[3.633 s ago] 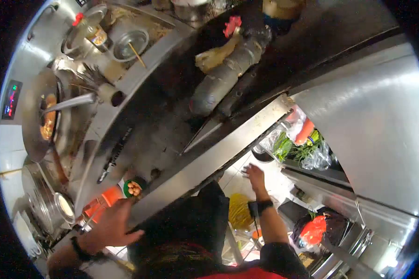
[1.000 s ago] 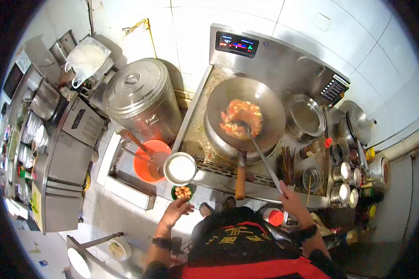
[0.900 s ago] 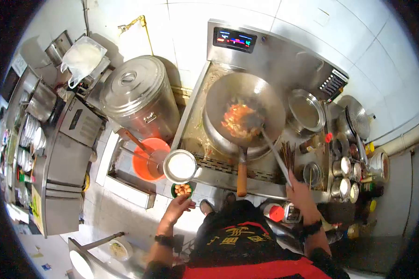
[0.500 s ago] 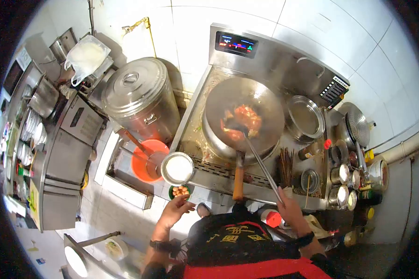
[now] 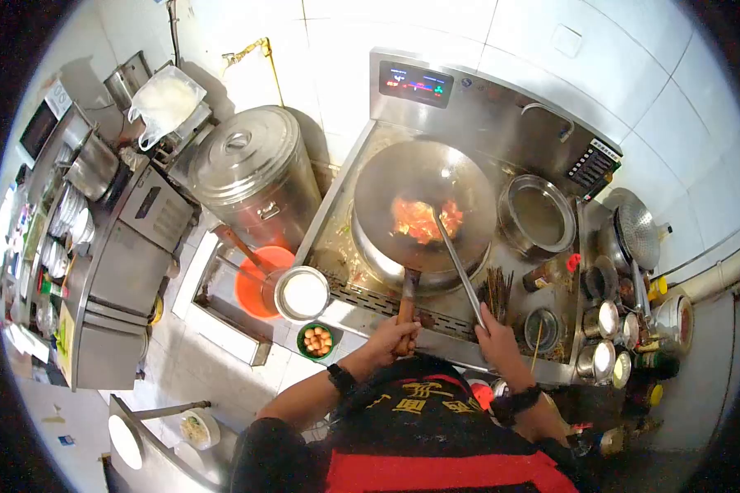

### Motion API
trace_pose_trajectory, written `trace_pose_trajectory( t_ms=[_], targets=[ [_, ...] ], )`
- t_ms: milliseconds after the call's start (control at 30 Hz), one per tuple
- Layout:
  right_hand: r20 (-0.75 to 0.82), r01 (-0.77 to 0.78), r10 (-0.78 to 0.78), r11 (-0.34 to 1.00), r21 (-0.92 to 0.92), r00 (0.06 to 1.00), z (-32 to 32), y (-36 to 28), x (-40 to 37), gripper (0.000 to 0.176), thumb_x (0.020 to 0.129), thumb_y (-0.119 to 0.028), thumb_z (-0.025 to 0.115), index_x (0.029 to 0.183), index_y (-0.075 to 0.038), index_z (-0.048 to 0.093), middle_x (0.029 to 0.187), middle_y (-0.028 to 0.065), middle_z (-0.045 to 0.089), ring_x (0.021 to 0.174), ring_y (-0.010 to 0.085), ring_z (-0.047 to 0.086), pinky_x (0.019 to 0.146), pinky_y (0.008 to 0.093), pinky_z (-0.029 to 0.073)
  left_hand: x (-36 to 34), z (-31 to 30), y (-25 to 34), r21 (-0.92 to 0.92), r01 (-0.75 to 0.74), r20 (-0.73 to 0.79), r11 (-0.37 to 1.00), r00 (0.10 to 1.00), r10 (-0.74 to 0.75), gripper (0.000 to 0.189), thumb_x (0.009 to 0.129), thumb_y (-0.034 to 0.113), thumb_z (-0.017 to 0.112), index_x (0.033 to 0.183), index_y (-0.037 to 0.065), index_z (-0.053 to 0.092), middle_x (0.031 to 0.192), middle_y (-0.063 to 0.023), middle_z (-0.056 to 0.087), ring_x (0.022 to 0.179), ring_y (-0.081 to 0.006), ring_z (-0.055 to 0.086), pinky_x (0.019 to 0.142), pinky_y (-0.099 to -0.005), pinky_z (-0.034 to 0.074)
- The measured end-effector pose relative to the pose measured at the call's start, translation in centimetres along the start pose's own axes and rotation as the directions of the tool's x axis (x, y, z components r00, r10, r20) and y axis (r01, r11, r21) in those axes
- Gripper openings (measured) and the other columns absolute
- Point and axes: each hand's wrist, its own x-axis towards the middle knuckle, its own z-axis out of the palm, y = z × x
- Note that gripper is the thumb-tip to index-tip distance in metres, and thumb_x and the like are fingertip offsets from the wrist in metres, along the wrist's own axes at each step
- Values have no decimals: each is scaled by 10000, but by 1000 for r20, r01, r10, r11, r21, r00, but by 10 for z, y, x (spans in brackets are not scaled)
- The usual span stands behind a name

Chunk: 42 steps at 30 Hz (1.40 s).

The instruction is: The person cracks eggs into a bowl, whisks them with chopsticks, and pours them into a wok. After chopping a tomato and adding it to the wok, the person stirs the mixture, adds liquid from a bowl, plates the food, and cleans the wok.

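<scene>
Left hand (image 5: 389,340), lower centre, wrapped round wooden handle (image 5: 408,306), which runs up frame to wok (image 5: 386,177); right hand (image 5: 498,343) holds ladle (image 5: 460,267), slanting up-left into food (image 5: 415,218).

Professional-looking kitchen: wok (image 5: 384,177) on a steel range (image 5: 335,253), big lidded stockpot (image 5: 263,181), tiled walls (image 5: 427,33).

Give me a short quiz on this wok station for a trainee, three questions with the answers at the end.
1. What is the left hand gripping?
2. True or false: the right hand holds a long-handled utensil whose far end is in the wok.
3. The bowl of brown, egg-like items is: (a) white, (b) green, (c) blue.

Key: 1. The wok's wooden handle. 2. True. 3. (b).
</scene>
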Motion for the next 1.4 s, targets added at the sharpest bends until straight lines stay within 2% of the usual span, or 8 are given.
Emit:
trace_pose_trajectory(
  t_ms=[100, 167, 500, 567, 600, 667, 1300, 1400],
  targets=[
    [-42, 154, -153, 987, 42, 987, -5, 11, -19, 569, 908, -198, 585, 1439, -98, 409, 705, 238, 576, 589, 270, 572, 622, 371, 469, 3, -1, -1, -21, -23, -3, 1000, 1000, 23, 211, 904, 215, 660, 971, 80, 512, 736, -18, 529, 558, -139, 538, 467, -310, 465],
    [81, 41, -42, 999, 17, 996, -19, 0, -22, 575, 903, -189, 596, 1441, -111, 409, 716, 230, 586, 594, 254, 572, 631, 352, 476, -3, 0, -2, 23, -9, -16, 1000, 1000, 10, 203, 903, 205, 660, 956, 102, 493, 701, -9, 506, 527, -137, 529, 442, -317, 452],
    [135, -66, 62, 997, 27, 989, -25, 8, -57, 580, 907, -197, 587, 1453, -129, 406, 964, 247, 642, 791, 275, 644, 765, 349, 493, -19, -3, 19, 41, -58, -59, 997, 996, 61, 176, 899, 192, 640, 923, 87, 500, 696, -20, 525, 506, -147, 523, 430, -296, 441],
    [48, 122, -119, 990, -66, 992, -18, 16, -63, 598, 910, -212, 587, 1469, -142, 385, 1027, 258, 646, 854, 297, 669, 789, 369, 499, -18, -6, 18, 36, -51, -48, 998, 997, 53, 179, 898, 191, 640, 936, 90, 497, 699, -19, 524, 507, -144, 523, 430, -295, 441],
    [46, 120, -117, 991, -66, 992, -15, 20, -63, 598, 910, -212, 587, 1469, -142, 385, 1027, 258, 646, 854, 297, 669, 789, 369, 499, -16, -7, 19, 38, -45, -32, 998, 998, 46, 184, 897, 190, 640, 950, 93, 493, 702, -18, 522, 508, -141, 522, 430, -294, 442],
    [134, 42, -28, 994, -98, 991, -14, 16, -63, 602, 929, -272, 567, 1481, -154, 358, 979, 293, 645, 894, 446, 639, 796, 489, 496, -18, -3, 23, 48, -30, -38, 998, 999, 32, 186, 900, 182, 640, 962, 86, 493, 707, -20, 516, 508, -140, 522, 429, -303, 442],
    [134, -42, 45, 999, -23, 990, -21, -9, -66, 597, 928, -241, 569, 1477, -127, 363, 1075, 293, 632, 964, 453, 626, 831, 466, 494, -15, -10, 19, 38, -18, -35, 999, 999, 19, 209, 897, 188, 654, 968, 75, 494, 728, -28, 513, 520, -148, 524, 450, -330, 467],
    [24, 138, -139, 989, 45, 990, -9, 5, -71, 588, 923, -211, 572, 1470, -123, 376, 1128, 265, 628, 1006, 373, 640, 871, 403, 480, -15, -6, 20, 100, -34, -37, 994, 999, 37, 191, 929, 212, 616, 945, 75, 485, 682, -26, 531, 507, -139, 532, 436, -298, 455]
  ],
)
